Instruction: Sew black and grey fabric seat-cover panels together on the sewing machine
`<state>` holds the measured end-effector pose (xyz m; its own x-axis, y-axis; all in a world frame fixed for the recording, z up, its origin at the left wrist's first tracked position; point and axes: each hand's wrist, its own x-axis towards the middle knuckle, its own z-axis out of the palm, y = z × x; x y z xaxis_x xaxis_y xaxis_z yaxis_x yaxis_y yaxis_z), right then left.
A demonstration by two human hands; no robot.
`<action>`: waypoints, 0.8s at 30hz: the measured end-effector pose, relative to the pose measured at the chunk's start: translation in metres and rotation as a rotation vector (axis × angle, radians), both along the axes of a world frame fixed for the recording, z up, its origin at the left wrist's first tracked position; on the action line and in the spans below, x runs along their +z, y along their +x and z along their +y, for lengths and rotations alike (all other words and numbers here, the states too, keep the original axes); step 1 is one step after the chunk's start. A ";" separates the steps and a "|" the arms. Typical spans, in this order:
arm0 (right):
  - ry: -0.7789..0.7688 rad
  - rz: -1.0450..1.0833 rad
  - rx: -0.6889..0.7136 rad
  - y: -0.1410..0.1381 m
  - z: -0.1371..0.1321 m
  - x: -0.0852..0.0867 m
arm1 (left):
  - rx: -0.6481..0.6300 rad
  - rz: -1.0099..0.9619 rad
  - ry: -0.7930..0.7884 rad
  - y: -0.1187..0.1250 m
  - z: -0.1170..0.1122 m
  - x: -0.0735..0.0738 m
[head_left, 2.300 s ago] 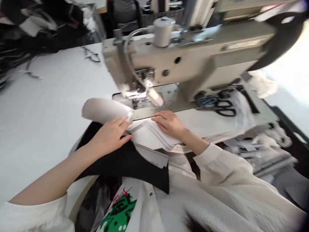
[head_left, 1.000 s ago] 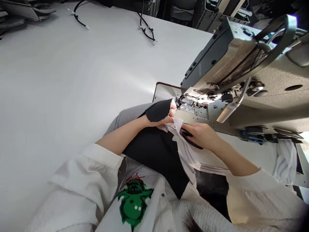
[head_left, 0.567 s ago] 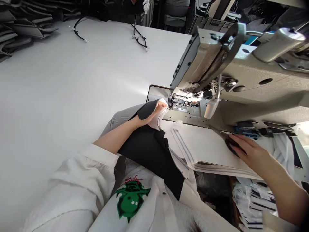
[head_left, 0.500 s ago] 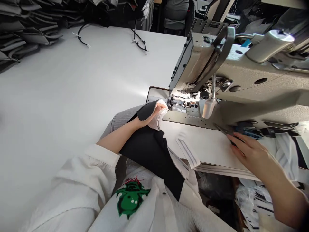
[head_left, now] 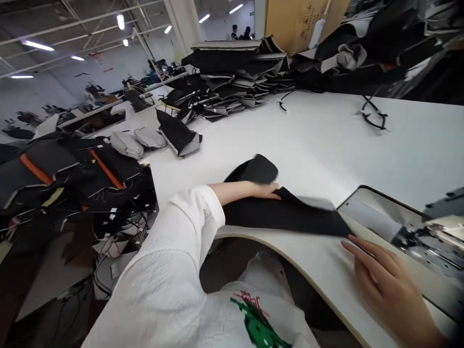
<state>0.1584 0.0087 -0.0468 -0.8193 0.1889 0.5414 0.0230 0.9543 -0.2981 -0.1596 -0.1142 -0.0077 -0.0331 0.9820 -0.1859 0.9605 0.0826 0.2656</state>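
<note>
My left hand (head_left: 266,190) is closed on the folded edge of a black fabric piece (head_left: 286,215), with a flap of it rising behind the fingers. The piece lies along the front of the white table, its right end reaching toward the sewing machine. Beside that right end is my right hand (head_left: 387,278), fingers stretched out and apart, tips close to the fabric's corner; I cannot tell whether they touch it. At the right edge, part of the sewing machine (head_left: 431,241) shows, with its metal bed plate.
The white table (head_left: 232,140) has a curved front edge by my body. A stack of dark and grey fabric pieces (head_left: 235,72) stands at the back. One folded black piece (head_left: 177,133) lies at the left corner. Black cables (head_left: 373,113) lie at the back right. More fabric heaps are at left.
The view has swung left. The black fabric has moved from my lap and the machine's needle area onto the table to the left, with my left hand. The right hand has left the machine's right side.
</note>
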 end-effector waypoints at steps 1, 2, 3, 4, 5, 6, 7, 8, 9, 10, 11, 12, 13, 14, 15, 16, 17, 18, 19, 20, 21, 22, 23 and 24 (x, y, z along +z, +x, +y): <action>0.022 0.062 0.035 -0.014 -0.004 0.005 | 0.086 0.053 -0.031 -0.007 -0.002 0.003; 0.048 0.091 0.090 -0.030 -0.009 0.009 | 0.123 0.102 -0.072 -0.009 -0.001 0.005; 0.076 0.087 0.151 -0.048 -0.016 0.011 | 0.130 0.133 -0.111 -0.008 0.003 0.007; 0.106 0.051 0.201 -0.067 -0.023 0.010 | 0.125 0.128 -0.141 -0.007 0.008 0.009; 0.139 0.002 0.224 -0.085 -0.029 0.008 | 0.094 0.086 -0.168 -0.006 0.014 0.011; 0.172 -0.056 0.216 -0.101 -0.032 0.003 | 0.051 0.014 -0.174 -0.008 0.020 0.013; 0.202 -0.105 0.184 -0.115 -0.032 -0.003 | 0.036 -0.060 -0.144 -0.013 0.023 0.015; 0.225 -0.137 0.147 -0.124 -0.028 -0.009 | 0.063 -0.110 -0.086 -0.022 0.023 0.017; 0.239 -0.155 0.117 -0.131 -0.021 -0.015 | 0.128 -0.128 -0.014 -0.035 0.019 0.018; 0.243 -0.170 0.093 -0.133 -0.012 -0.019 | 0.229 -0.117 0.067 -0.053 0.011 0.018; 0.240 -0.183 0.075 -0.133 -0.001 -0.022 | 0.383 -0.061 0.155 -0.073 -0.001 0.018; 0.231 -0.194 0.052 -0.132 0.010 -0.022 | 0.495 -0.014 0.200 -0.095 -0.017 0.015; 0.221 -0.206 0.014 -0.130 0.020 -0.020 | 0.641 0.044 0.249 -0.118 -0.036 0.011; 0.216 -0.222 -0.041 -0.128 0.028 -0.018 | 0.938 0.167 0.346 -0.140 -0.056 0.006; 0.221 -0.240 -0.110 -0.128 0.033 -0.014 | 1.209 0.272 0.398 -0.162 -0.076 -0.001; 0.233 -0.258 -0.181 -0.129 0.035 -0.011 | 1.367 0.340 0.415 -0.181 -0.096 -0.008; 0.251 -0.268 -0.242 -0.131 0.035 -0.009 | 1.452 0.398 0.430 -0.198 -0.115 -0.014; 0.267 -0.263 -0.290 -0.133 0.034 -0.008 | 1.521 0.420 0.433 -0.212 -0.131 -0.020; 0.274 -0.246 -0.320 -0.135 0.033 -0.008 | 1.589 0.409 0.433 -0.223 -0.146 -0.024; 0.270 -0.219 -0.337 -0.138 0.031 -0.009 | 1.659 0.374 0.432 -0.232 -0.158 -0.026; 0.258 -0.192 -0.342 -0.139 0.029 -0.010 | 1.717 0.331 0.430 -0.238 -0.167 -0.028; 0.243 -0.168 -0.343 -0.140 0.028 -0.011 | 1.749 0.291 0.430 -0.243 -0.174 -0.028; 0.235 -0.151 -0.344 -0.140 0.027 -0.012 | 1.757 0.259 0.432 -0.246 -0.178 -0.027; 0.235 -0.145 -0.346 -0.140 0.026 -0.013 | 1.750 0.243 0.441 -0.247 -0.181 -0.026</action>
